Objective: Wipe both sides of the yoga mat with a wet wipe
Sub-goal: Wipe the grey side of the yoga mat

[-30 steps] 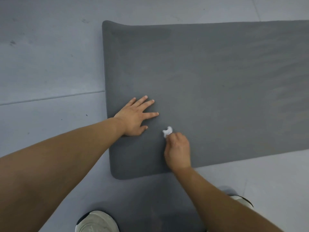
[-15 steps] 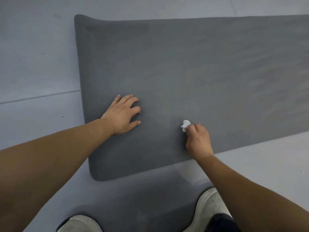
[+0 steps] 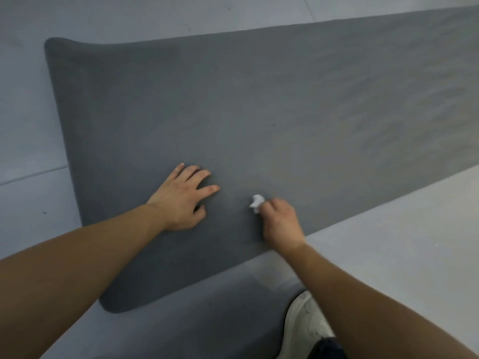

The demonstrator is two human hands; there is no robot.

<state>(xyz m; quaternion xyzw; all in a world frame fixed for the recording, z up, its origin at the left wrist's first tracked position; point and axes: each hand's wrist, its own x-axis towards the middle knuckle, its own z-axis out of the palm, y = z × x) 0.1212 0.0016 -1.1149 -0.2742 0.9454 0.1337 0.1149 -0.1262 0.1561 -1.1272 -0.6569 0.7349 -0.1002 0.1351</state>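
A dark grey yoga mat [image 3: 259, 112] lies flat on the floor and runs off the right edge of the head view. My left hand [image 3: 182, 198] rests palm-down on the mat near its left end, fingers spread. To its right, my right hand [image 3: 281, 221] has its fingers curled round a small crumpled white wet wipe [image 3: 256, 202] and holds it against the mat, close to the near edge. Most of the wipe is hidden inside the fist.
Pale grey floor [image 3: 388, 242] surrounds the mat, with a seam line [image 3: 31, 174] at the left. My white shoe [image 3: 304, 325] stands on the floor just below the mat's near edge, at the bottom right.
The view has tilted and shifted, so the mat now slants. My right hand with the wipe has slid back left toward my left hand. The left hand stays pressed on the mat.
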